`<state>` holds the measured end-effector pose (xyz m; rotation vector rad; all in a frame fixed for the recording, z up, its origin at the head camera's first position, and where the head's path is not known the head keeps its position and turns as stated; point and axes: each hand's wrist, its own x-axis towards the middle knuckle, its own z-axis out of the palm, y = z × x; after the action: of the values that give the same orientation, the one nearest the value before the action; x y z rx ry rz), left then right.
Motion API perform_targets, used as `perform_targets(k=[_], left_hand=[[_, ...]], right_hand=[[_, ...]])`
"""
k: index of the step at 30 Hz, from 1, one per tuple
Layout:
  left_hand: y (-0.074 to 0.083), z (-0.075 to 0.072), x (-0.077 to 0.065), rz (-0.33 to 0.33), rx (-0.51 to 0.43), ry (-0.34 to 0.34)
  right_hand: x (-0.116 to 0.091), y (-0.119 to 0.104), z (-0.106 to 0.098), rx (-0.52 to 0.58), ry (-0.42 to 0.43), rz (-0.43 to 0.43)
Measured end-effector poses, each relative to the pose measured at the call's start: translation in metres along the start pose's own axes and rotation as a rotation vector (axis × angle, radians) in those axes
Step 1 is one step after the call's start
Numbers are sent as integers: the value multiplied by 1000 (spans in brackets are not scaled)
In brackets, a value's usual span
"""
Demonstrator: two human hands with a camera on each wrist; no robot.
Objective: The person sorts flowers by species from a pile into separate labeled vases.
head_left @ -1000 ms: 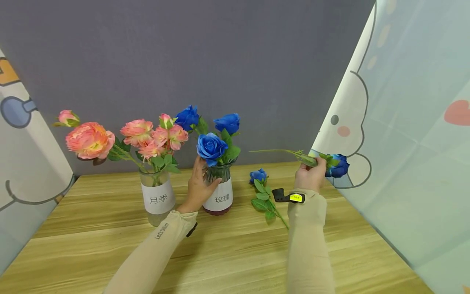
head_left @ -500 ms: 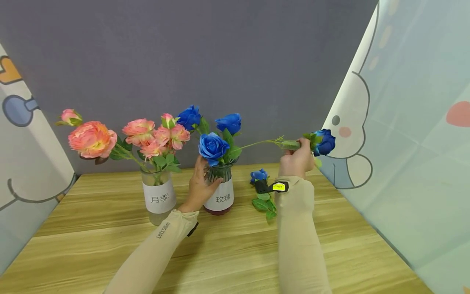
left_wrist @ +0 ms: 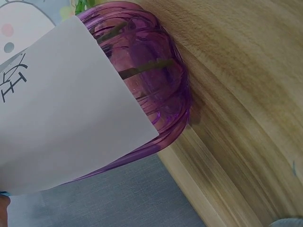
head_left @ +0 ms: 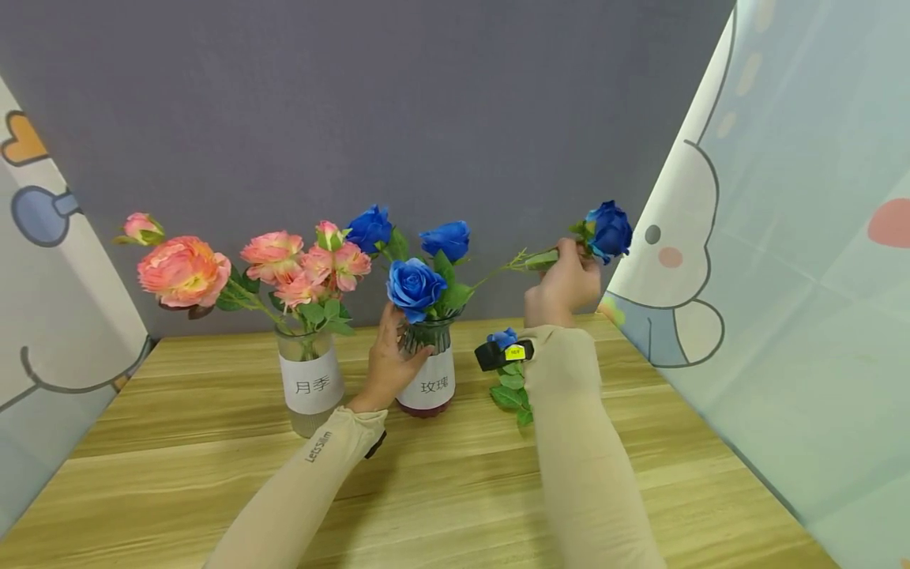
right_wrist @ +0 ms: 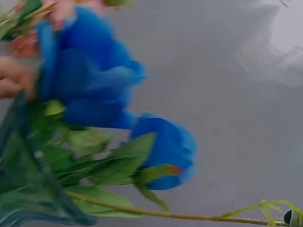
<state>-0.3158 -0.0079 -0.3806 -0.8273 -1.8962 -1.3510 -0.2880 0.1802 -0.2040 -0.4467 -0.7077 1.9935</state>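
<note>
My left hand (head_left: 389,365) grips the neck of a ribbed glass vase (head_left: 439,335) with a white label and a purple base (left_wrist: 161,90). Several blue roses (head_left: 415,286) stand in it. To the right, my right hand (head_left: 564,286) pinches the stem of another blue rose (head_left: 609,231), its bloom raised and tilted right. That rose's thin stem (right_wrist: 180,216) slopes down left to the vase mouth; whether its tip is inside I cannot tell. Below my right wrist, one more blue rose (head_left: 509,395) lies on the table, partly hidden by the sleeve and wrist strap.
On the left stands a clear glass vase (head_left: 306,423) with a white label, holding pink-orange flowers (head_left: 183,271) that lean outward. The wooden table (head_left: 441,490) meets a grey wall (head_left: 455,118) behind and cartoon-printed panels (head_left: 789,316) at the sides.
My right hand has moved left and up with the blue rose, tilting its bloom higher and bringing the stem's end to the vase mouth. The left hand keeps its grip on the vase.
</note>
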Motion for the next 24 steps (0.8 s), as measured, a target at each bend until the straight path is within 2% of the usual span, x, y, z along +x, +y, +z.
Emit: perform_targets(k=[8,13,20,24], left_hand=[[1,0,0,15,10,11],[1,0,0,10,-6,9],[1,0,0,-2,-15,0],[1,0,0,-2,-9,2]], right_hand=[[-17,18,4,-156,-138,-69],[-20,26,4,-211,-202,-95],[-20,35,1,-337,-294,-87],[-20,43,-4,-357,-345,-61]])
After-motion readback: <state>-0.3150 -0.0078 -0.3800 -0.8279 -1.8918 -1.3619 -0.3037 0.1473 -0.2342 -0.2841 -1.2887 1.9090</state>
